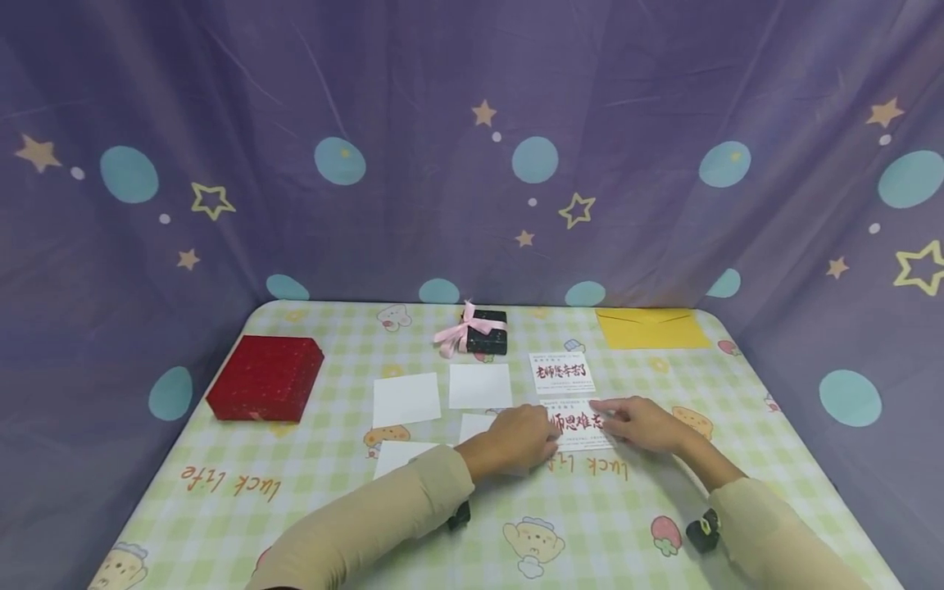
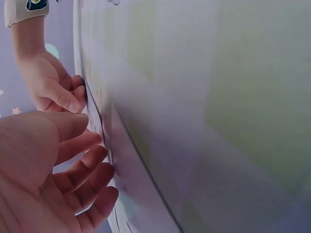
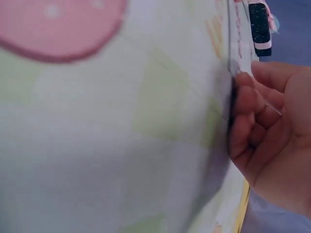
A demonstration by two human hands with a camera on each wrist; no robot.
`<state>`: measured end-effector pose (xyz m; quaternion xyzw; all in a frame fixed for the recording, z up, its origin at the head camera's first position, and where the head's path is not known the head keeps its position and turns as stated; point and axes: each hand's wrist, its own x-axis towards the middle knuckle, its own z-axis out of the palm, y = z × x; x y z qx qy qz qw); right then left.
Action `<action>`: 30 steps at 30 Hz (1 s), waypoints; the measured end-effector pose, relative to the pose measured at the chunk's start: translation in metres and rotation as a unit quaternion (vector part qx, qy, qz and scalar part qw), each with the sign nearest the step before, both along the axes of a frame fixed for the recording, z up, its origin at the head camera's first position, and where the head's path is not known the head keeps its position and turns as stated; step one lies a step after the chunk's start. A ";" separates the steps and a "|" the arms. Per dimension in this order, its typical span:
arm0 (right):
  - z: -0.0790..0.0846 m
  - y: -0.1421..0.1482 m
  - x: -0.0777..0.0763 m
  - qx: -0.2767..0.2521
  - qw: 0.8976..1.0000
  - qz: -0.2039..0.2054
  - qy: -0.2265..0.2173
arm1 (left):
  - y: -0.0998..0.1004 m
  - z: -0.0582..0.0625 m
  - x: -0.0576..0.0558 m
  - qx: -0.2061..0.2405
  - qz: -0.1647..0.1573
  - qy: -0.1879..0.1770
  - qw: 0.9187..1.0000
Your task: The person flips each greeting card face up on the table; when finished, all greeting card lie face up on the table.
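A white card with red writing (image 1: 581,424) lies flat on the table between both hands. My left hand (image 1: 522,438) touches its left edge with the fingertips; in the left wrist view its fingers are loosely bent and apart from the thumb. At the card's right side rests my right hand (image 1: 649,423), fingertips on the edge. The right wrist view shows those fingers bent against the surface, with the thumb standing off. A second card with red writing (image 1: 562,373) lies just beyond the first. Part of a blank white card (image 1: 475,424) shows behind the left hand.
More blank white cards (image 1: 406,399) lie left of centre, one partly under the left forearm. A red box (image 1: 267,378) stands at the left. Toward the back are a black box with a pink ribbon (image 1: 487,332) and a yellow envelope (image 1: 652,329). A purple curtain (image 1: 442,229) surrounds the table.
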<state>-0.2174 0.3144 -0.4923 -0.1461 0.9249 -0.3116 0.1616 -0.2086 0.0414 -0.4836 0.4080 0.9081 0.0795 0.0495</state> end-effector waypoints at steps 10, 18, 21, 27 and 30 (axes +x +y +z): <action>0.022 -0.012 -0.015 -0.044 0.997 0.068 -0.003 | -0.029 0.023 -0.018 0.031 0.061 -0.048 0.997; 0.033 -0.048 -0.041 -0.029 0.995 0.085 0.051 | -0.085 0.043 -0.052 0.025 0.113 -0.059 0.992; 0.033 -0.062 -0.053 -0.019 0.994 0.085 0.062 | -0.105 0.045 -0.065 0.014 0.145 -0.069 0.987; 0.028 -0.088 -0.073 -0.017 0.992 0.102 0.078 | -0.127 0.042 -0.085 -0.005 0.193 -0.101 0.976; 0.023 -0.099 -0.079 -0.017 0.992 0.107 0.071 | -0.131 0.036 -0.090 -0.007 0.198 -0.111 0.974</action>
